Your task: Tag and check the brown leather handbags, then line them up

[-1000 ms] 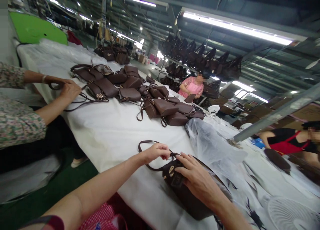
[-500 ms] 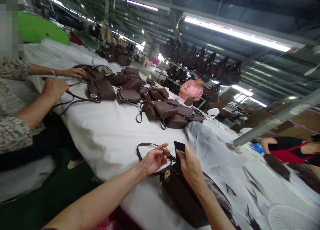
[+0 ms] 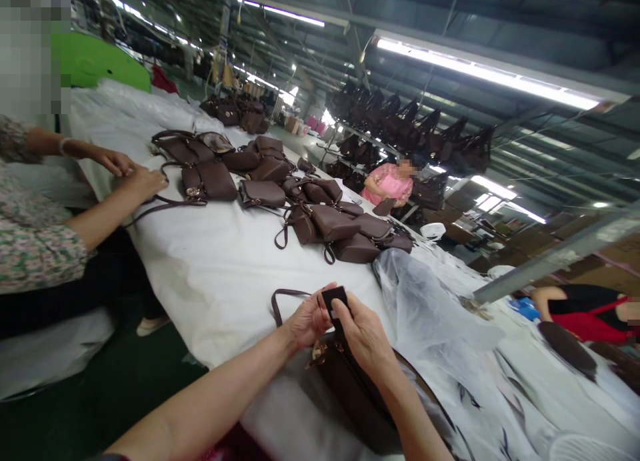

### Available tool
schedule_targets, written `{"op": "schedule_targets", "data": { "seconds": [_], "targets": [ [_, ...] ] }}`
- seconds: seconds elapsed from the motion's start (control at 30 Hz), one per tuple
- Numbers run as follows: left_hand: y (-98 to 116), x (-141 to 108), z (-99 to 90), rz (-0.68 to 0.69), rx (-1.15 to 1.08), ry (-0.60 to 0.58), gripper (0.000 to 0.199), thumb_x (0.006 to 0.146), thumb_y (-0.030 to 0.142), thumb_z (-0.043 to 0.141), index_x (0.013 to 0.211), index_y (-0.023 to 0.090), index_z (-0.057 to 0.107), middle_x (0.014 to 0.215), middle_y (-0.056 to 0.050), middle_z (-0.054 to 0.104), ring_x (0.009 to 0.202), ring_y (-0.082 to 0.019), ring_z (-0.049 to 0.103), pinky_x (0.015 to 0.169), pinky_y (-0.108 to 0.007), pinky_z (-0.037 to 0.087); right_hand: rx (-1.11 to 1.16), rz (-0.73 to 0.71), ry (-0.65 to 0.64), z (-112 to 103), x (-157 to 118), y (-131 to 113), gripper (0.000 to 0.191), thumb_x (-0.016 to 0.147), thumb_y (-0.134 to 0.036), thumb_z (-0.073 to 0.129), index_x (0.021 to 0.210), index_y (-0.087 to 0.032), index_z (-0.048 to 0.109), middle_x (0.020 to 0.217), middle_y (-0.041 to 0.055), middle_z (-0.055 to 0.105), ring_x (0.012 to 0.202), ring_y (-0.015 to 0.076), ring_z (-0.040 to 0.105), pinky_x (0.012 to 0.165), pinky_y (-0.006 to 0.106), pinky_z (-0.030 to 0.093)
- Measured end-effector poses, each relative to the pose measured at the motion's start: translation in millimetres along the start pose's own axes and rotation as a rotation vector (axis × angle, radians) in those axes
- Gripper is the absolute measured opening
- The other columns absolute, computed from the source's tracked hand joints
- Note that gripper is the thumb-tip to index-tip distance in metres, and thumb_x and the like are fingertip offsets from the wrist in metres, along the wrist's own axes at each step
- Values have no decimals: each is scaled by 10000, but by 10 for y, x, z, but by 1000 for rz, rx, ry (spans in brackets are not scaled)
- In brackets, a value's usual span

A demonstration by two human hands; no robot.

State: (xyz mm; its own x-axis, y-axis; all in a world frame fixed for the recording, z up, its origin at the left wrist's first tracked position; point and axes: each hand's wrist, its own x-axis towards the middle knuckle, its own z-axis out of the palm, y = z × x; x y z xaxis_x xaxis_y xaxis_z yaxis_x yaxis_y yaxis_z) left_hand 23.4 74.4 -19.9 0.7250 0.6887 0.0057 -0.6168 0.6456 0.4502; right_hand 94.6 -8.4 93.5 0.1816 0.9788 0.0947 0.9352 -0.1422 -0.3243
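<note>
A small black tag [image 3: 336,297] is pinched between the thumb and fingers of my right hand [image 3: 367,331]. My left hand [image 3: 309,319] is closed at the tag's left edge, its fingertips curled together; what they grip is hidden. Just below both hands lies a dark brown handbag [image 3: 357,397] with a gold-coloured round charm [image 3: 319,351] at its near left corner. The bag's thin strap [image 3: 280,302] loops out on the table behind my left hand. My right forearm crosses over the bag and covers part of it.
Several brown handbags [image 3: 325,222] are piled across the white-covered table [image 3: 225,261]. Clear plastic sheeting [image 3: 415,301] lies right of my hands. At left, a co-worker's hands [image 3: 135,177] handle a bag strap. Other people stand beyond the table, near a slanting metal post [image 3: 560,251].
My hands have come together, the right bringing the black tag left to my left fingers. The co-worker's hands have drawn closer to each other, off the bag at left.
</note>
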Motion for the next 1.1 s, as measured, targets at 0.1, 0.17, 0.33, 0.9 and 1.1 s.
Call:
{"op": "schedule_targets", "data": {
  "seconds": [0.1,0.17,0.33,0.9,1.1],
  "targets": [
    [34,6,-55,-16,-120,-16,242,775,284,729,997,194,695,1184,-60,658,882,-149,643,676,-227,514,-200,31,1,13,-1,-39,280,979,-350,346,912,-223,586,797,46,717,710,197,645,631,271,355],
    [54,16,-103,-16,-134,0,198,753,252,739,935,179,711,1200,-72,654,854,-144,631,609,-203,475,-318,75,4,14,22,-21,259,978,-319,370,889,-203,583,799,72,721,717,201,653,606,270,334],
    [107,7,-130,17,4,-57,282,657,279,804,911,175,742,1153,-87,673,803,-138,605,601,-209,449,-475,95,-100,33,84,-18,230,963,-284,413,982,-190,622,882,119,730,778,233,683,593,273,358],
    [981,-327,-474,221,1086,74,98,652,199,653,729,143,674,594,26,598,508,-86,503,492,-179,391,-237,-37,-34,-48,-249,730,582,769,-203,597,1334,-172,456,1243,138,602,1135,267,573,924,379,431],
    [1250,-723,-600,-101,1280,-296,148,710,196,627,817,176,728,811,-25,705,737,-151,602,671,-212,445,-368,65,-181,-201,-339,524,255,808,-237,584,1055,-186,623,986,102,710,937,261,644,717,306,399]
  ]
}}
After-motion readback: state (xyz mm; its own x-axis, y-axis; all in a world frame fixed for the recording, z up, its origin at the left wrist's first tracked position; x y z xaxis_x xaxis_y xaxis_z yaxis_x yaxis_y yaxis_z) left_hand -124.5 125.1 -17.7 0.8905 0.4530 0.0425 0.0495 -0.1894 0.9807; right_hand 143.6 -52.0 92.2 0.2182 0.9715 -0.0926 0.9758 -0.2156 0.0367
